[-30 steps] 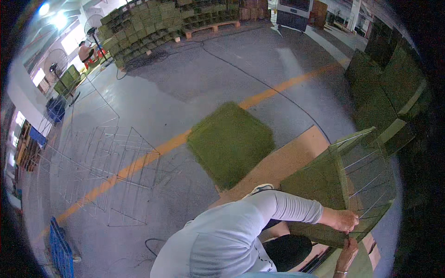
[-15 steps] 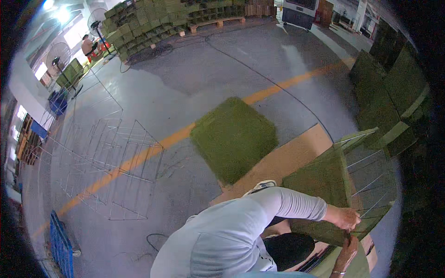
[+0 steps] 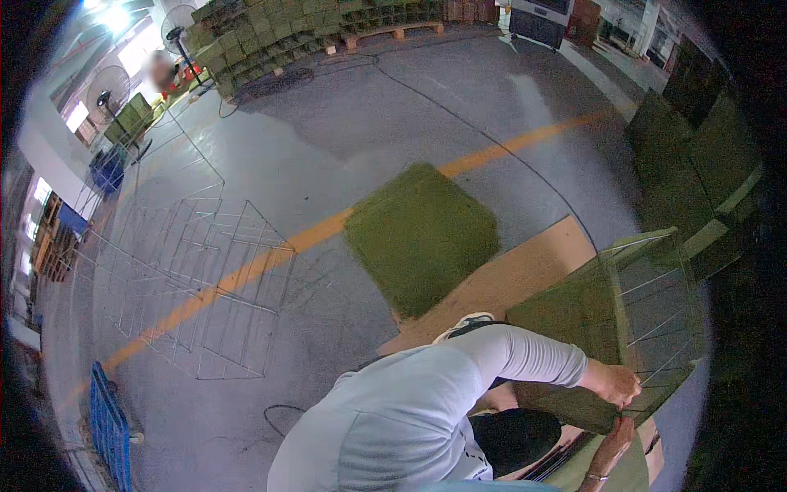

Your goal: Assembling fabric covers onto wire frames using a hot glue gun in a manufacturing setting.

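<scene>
- Green-covered wire frame (image 3: 566, 328): stands over the lower right edge of the cardboard sheet (image 3: 533, 258), hiding part of it; one face is clad in olive-green material, while the face to the right shows bare, roughly parallel metal rods (image 3: 653, 330).
- Left hand (image 3: 615, 385): extends from a white sleeve (image 3: 537, 357) to the lower corner of the green-covered wire frame, just beside the lowest rods; fingers bent and bunched together, though it cannot be told whether they grip anything.
- Right hand (image 3: 616, 443): directly below the left, wearing a wristband (image 3: 597, 476); fingertips reach the same lower corner of the green-covered wire frame; whether they close on its edge cannot be told.
- Black-clad knee (image 3: 516, 441): bent, near the lower edge of the clad face.
- Green mat (image 3: 422, 238): lies flat, its lower right edge meeting the upper left edge of the cardboard sheet, its upper left side lapping an orange stripe (image 3: 320, 234).
- Bare wire frames (image 3: 238, 300): clustered toward the left edge of the grey floor (image 3: 369, 123), across the same stripe.
- Blue slatted rack (image 3: 111, 430): upright near the floor's lower left corner.
- Stacked green boxes (image 3: 279, 37): massed along the floor's far edge, a wooden pallet (image 3: 393, 34) beneath part of the stack.
- Dark green panels (image 3: 672, 156): upright along the floor's right edge.
</scene>
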A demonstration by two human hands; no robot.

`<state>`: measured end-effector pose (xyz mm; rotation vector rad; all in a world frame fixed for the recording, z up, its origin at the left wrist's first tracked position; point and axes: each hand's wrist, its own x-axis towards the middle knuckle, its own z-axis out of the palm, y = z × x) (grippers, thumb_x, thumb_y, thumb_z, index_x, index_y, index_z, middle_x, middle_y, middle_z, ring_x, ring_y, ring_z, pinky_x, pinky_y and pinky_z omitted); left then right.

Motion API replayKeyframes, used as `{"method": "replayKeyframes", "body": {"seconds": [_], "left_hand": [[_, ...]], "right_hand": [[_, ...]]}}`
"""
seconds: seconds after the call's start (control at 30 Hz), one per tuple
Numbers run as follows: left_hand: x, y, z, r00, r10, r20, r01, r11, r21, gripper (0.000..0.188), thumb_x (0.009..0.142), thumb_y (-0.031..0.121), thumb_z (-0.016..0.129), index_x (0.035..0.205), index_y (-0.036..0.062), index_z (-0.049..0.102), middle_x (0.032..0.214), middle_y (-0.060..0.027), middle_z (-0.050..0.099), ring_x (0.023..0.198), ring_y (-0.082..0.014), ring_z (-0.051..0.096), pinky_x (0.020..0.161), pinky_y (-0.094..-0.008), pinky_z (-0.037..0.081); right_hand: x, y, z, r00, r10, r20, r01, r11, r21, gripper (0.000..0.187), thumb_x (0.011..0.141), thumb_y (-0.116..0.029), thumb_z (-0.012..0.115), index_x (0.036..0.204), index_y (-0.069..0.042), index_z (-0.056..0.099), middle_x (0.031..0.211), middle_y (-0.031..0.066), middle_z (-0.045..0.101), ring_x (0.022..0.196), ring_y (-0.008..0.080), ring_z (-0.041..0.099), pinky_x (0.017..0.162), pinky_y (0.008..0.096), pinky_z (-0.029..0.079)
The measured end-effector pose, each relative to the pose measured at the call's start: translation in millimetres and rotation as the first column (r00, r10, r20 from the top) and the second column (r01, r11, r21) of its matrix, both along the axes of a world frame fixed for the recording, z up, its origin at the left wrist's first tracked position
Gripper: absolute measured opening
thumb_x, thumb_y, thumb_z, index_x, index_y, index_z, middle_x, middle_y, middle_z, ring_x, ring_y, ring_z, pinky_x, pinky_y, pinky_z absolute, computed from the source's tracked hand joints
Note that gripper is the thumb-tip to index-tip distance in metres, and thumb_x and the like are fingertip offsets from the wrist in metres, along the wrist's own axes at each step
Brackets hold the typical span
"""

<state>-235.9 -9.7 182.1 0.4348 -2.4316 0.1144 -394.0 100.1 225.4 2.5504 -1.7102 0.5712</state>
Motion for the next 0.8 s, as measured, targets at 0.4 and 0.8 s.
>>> {"method": "replayKeyframes", "body": {"seconds": [0.4,0.8], "left_hand": [[0.8,1.8,0.2,0.998,-0.029,-0.061,0.031,0.999,0.033,0.027,0.075,0.038,0.061,0.07,0.0116,0.066,0.079,-0.0071,0.059,0.082,-0.0231,0.059,0.072,-0.0364,0.048],[1.7,-2.7,-2.8,0.992,-0.065,-0.107,0.068,0.997,0.023,0.029,0.075,0.038,0.058,0.065,0.0114,0.063,0.073,-0.0078,0.053,0.077,-0.024,0.055,0.07,-0.037,0.047]], "right_hand": [[-2.2,3.2,-13.6,0.996,0.078,-0.034,-0.085,0.953,-0.291,0.018,0.09,-0.01,0.049,0.096,0.006,0.053,0.082,0.0234,0.049,0.078,0.0398,0.049,0.068,0.0446,0.039],[-1.7,1.9,-11.3,0.998,0.065,0.024,-0.057,0.968,-0.246,0.017,0.093,-0.009,0.044,0.095,0.006,0.052,0.082,0.0212,0.049,0.076,0.0375,0.049,0.067,0.0428,0.039]]}}
